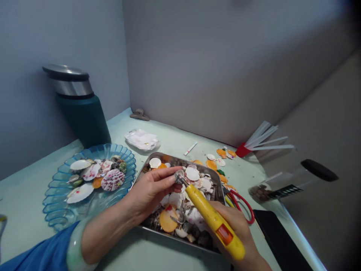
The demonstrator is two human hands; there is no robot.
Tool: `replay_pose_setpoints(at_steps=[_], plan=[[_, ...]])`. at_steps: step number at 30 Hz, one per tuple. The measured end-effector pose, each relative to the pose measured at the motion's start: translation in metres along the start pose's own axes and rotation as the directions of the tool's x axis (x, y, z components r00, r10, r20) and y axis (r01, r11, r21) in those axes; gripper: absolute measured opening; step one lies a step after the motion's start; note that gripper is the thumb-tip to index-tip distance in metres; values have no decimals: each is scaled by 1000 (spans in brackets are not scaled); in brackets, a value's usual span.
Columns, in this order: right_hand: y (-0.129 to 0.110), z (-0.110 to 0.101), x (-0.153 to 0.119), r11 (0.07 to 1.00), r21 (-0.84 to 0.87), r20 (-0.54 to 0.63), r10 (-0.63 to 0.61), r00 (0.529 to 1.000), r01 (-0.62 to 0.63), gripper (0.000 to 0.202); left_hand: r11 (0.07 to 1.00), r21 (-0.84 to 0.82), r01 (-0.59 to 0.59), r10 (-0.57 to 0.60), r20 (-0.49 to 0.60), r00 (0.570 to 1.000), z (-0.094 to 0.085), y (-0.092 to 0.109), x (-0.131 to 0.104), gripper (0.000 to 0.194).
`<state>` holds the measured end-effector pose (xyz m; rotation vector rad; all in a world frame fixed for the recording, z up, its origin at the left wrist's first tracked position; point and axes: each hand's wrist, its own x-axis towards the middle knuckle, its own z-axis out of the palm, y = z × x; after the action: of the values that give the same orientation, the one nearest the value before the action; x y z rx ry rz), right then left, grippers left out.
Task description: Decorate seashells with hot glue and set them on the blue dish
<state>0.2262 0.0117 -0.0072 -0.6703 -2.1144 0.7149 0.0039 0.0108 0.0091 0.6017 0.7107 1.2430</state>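
Observation:
Above a metal tray [146, 228] heaped with seashells, my left hand [153, 186] pinches a small greyish shell [178, 174] between thumb and fingertips. My right hand [237, 226] is wrapped round a yellow hot glue gun [210, 216] with an orange-red part near its back end. Its metal nozzle points up and left, right at the small shell; whether the two touch I cannot tell. In the tray under my hands lie an orange scallop shell [168, 220], a white shell [192, 173] and a bent metal piece [180, 216].
To the left stand a blue scalloped plate [50, 199] of shells and a dark green bottle [84, 116]. Behind the tray lies a white plastic packet [142, 139]. At right are red-handled scissors [245, 205], a red cup [243, 149] of translucent sticks, a clear jar [259, 192] and a black phone [278, 237].

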Motion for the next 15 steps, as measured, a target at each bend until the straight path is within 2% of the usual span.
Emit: replay_pose_setpoints(at_steps=[15], plan=[[1, -1, -1, 995, -75, -10, -63, 998, 62, 11, 1000, -28, -2, 2, -18, 1000, -1, 0, 1, 29]])
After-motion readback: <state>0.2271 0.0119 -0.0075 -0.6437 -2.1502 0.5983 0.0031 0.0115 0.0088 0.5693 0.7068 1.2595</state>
